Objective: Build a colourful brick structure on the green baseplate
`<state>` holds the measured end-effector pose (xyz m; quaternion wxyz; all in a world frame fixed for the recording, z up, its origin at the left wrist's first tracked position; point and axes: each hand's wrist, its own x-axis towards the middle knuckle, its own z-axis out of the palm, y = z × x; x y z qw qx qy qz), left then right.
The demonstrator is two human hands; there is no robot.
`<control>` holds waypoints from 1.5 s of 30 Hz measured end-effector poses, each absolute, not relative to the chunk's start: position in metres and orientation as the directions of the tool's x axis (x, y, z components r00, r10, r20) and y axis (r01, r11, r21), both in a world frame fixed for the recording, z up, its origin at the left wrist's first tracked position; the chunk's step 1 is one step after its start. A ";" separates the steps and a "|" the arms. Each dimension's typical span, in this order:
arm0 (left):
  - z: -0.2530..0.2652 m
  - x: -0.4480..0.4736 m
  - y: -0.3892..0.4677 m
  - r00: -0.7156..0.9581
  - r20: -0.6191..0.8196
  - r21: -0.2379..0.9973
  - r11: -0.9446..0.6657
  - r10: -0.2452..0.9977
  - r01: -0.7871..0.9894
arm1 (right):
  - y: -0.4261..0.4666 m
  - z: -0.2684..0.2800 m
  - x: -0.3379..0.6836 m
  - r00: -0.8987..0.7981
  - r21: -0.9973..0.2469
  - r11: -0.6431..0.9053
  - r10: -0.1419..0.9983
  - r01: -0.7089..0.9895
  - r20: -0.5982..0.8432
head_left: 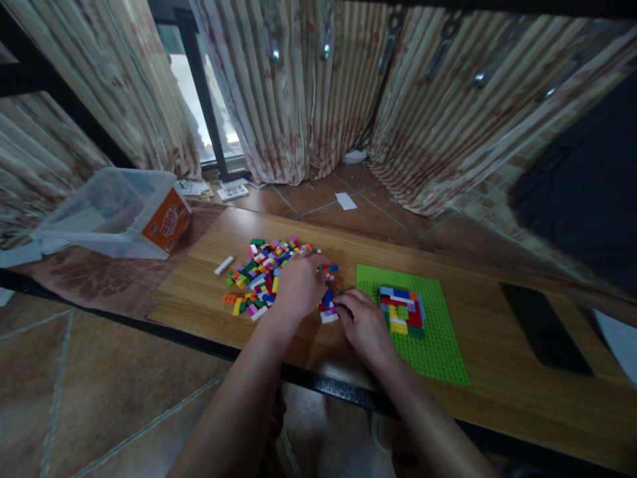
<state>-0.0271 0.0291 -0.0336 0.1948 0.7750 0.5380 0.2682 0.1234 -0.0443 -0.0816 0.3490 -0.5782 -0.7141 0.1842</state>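
A pile of loose toy bricks point(259, 272) in many colours lies on the wooden table. My left hand point(301, 282) reaches over the right part of this pile, its fingers bent down among the bricks and mostly hidden behind the hand. Close by, my right hand point(363, 322) rests at the pile's right edge, thumb and fingers pinched together near a white brick point(329, 317) and some blue ones. What lies in the pinch is too small to make out. Right of that hand is a green baseplate point(442, 332) bearing a low, multicoloured brick build point(402, 311).
A clear plastic bin point(114, 242) with an orange label stands at the table's left end. One white brick strip point(223, 265) lies apart from the pile. A black phone-like slab point(545, 328) is on the right, beside white paper point(617, 338). Curtains point(318, 86) hang behind.
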 end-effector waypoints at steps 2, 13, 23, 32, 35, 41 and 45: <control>-0.036 -0.019 0.029 0.358 0.257 0.486 -0.441 0.897 0.755 | -0.044 -0.082 0.123 -0.093 -0.664 0.263 0.955 0.700 0.280; -0.048 0.006 0.027 0.363 0.197 0.212 -0.401 0.911 0.891 | -0.053 -0.063 0.138 0.179 -0.832 0.133 0.947 0.538 0.267; -0.038 0.009 0.024 0.479 0.242 0.517 -0.530 0.844 0.672 | -0.043 -0.064 0.149 0.423 -0.997 0.034 0.904 0.062 0.057; -0.038 0.020 0.008 0.525 0.224 0.851 -0.427 0.821 0.305 | -0.041 -0.058 0.152 0.463 -0.992 0.072 0.886 -0.099 0.018; -0.042 0.022 0.008 0.513 0.214 0.879 -0.393 0.831 0.271 | -0.041 -0.058 0.152 0.481 -0.990 0.086 0.877 -0.114 0.021; -0.048 0.023 0.009 0.500 0.189 0.912 -0.339 0.845 0.229 | -0.041 -0.058 0.153 0.472 -0.991 0.079 0.881 -0.112 0.017; -0.050 0.023 0.009 0.487 0.181 0.927 -0.314 0.854 0.205 | -0.041 -0.058 0.152 0.473 -0.991 0.080 0.881 -0.103 0.021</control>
